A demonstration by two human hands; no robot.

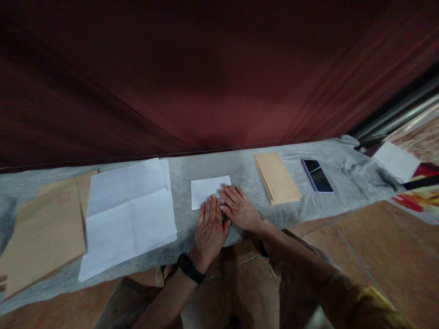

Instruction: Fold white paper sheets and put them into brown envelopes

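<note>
A small folded sheet of white paper [206,187] lies on the grey cloth in front of me. Flat on its near edge rests my left hand [210,226], fingers stretched out, a black watch on the wrist. My right hand [240,208] lies flat over the paper's right side, fingers extended, its fingertips near the left hand's. Both hands press down and hide the near right part of the paper. To the left are larger white sheets [130,224] with fold creases. On the right sits a small stack of brown envelopes [277,178].
Large brown envelopes [51,228] lie at the far left, partly under the white sheets. A phone [317,176] in a purple case is right of the small envelopes. Behind the grey cloth [236,162] hangs a dark red curtain [212,82]. Tiled floor [370,246] shows below.
</note>
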